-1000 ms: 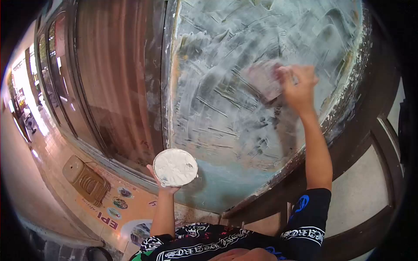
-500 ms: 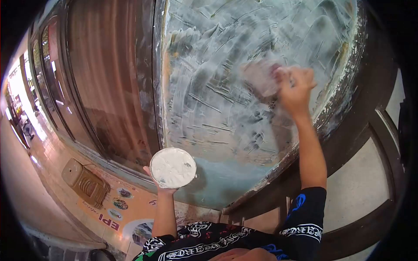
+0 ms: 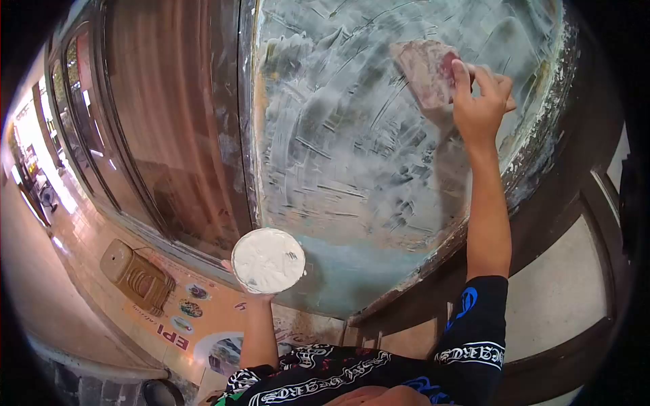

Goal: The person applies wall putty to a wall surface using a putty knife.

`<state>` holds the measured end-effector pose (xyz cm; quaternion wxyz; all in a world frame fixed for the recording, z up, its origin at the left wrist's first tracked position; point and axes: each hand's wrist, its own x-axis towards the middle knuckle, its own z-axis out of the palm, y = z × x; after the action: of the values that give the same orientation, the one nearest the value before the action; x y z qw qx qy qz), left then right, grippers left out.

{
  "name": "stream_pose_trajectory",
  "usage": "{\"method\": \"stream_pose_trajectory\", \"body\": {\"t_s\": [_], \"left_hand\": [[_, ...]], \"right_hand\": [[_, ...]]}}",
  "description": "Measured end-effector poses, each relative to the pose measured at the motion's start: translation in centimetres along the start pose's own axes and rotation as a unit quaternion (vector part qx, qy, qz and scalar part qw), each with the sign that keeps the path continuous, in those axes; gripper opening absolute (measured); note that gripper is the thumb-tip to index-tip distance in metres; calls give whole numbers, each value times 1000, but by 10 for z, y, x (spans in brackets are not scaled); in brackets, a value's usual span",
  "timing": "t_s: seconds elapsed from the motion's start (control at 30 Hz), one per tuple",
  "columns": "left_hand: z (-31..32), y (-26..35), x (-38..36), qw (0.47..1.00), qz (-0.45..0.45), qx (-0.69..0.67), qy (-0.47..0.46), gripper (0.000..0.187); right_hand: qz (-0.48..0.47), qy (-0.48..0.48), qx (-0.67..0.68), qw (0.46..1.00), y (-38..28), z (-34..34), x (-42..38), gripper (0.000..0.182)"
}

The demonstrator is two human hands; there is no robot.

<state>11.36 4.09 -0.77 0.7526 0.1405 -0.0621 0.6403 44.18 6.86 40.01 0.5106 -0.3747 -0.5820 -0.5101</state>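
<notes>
A broad, flat scraper point(image 3: 425, 71) with a reddish grip and whitish smears lies against the upper part of a wall panel point(image 3: 338, 271). My right hand point(image 3: 479, 101) is closed on its grip, fingers pinched at the scraper's right side. The panel is blue-green, with streaky white paste over most of it and a plainer strip at the bottom. Lower down and to the left, my left hand point(image 3: 256, 292) holds a round tub point(image 3: 269, 261) of white paste from beneath and behind. Most of that hand's fingers are hidden by the tub.
A brown plastic stool point(image 3: 137, 276) stands at the lower left on an orange printed banner point(image 3: 152, 328). Left of the panel is a dark-framed window point(image 3: 169, 122) with brownish curtains. Dark wooden framing point(image 3: 589, 223) runs along the right. A bright opening shows at far left.
My right hand and the scraper have moved up and slightly right along the panel. The streaks in the paste look different there. My left hand and the tub are almost unmoved.
</notes>
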Motion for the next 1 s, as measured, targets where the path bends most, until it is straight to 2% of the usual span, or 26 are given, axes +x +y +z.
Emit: {"method": "stream_pose_trajectory", "body": {"t_s": [0.03,0.07,0.1,0.13,0.2,0.23,0.3,0.37,0.43,0.5,0.53,0.6,0.63,0.67,0.7,0.73,0.8,0.83,0.87,0.9,1.0], "left_hand": [[1,2,0,1000,1,-1,1,107],[4,3,-1,999,-6,-12,-40,107],[8,5,-2,997,-13,-23,-79,107],[15,4,1,996,-11,-23,-88,106],[23,2,2,994,-15,-34,-107,106],[24,2,2,991,-19,-44,-129,105],[16,3,4,990,-28,-23,-136,105],[5,2,5,998,-1,-17,-65,105],[2,4,3,999,0,2,-47,104],[-2,8,3,989,-33,-120,-75,114],[-2,10,2,990,-33,-118,-74,114],[-3,15,1,995,42,57,70,112],[-3,19,1,995,45,57,71,112],[-3,22,0,1000,21,20,-3,111],[-3,25,0,997,-3,-16,-78,110],[-10,27,2,999,23,40,5,109],[-8,28,3,999,24,39,-7,110],[-4,28,3,999,26,38,-21,110],[2,27,0,998,40,7,57,109],[-1,29,-1,997,42,7,59,109],[-10,31,-1,999,51,11,14,103]], "right_hand": [[-3,-3,25,1000,-7,-8,-6,17],[-9,-55,23,998,-29,-9,-26,15],[-28,-150,52,987,-45,-12,-48,13],[-91,-187,27,978,-57,4,-88,15],[-111,-326,86,935,-78,17,-139,18],[-108,-328,85,935,-81,26,-152,18],[-170,-285,65,941,-83,41,-163,16],[-159,-279,-11,947,-72,44,-121,17],[-134,-153,-57,977,-58,39,-65,15],[-72,-70,-52,994,-40,26,-21,15],[-71,-70,-51,994,-35,20,-18,15],[-48,-17,-27,998,-33,13,-19,15],[-54,-63,9,996,-45,13,-34,15],[-61,-110,45,991,-62,14,-60,16],[-125,-159,34,979,-75,21,-92,16],[-187,-207,21,960,-87,29,-127,16],[-183,-327,100,922,-113,37,-183,14],[-183,-327,101,922,-115,45,-193,14],[-210,-318,80,921,-115,54,-200,16],[-237,-308,60,919,-116,62,-201,19],[-157,-247,9,956,-100,62,-122,15]]}}
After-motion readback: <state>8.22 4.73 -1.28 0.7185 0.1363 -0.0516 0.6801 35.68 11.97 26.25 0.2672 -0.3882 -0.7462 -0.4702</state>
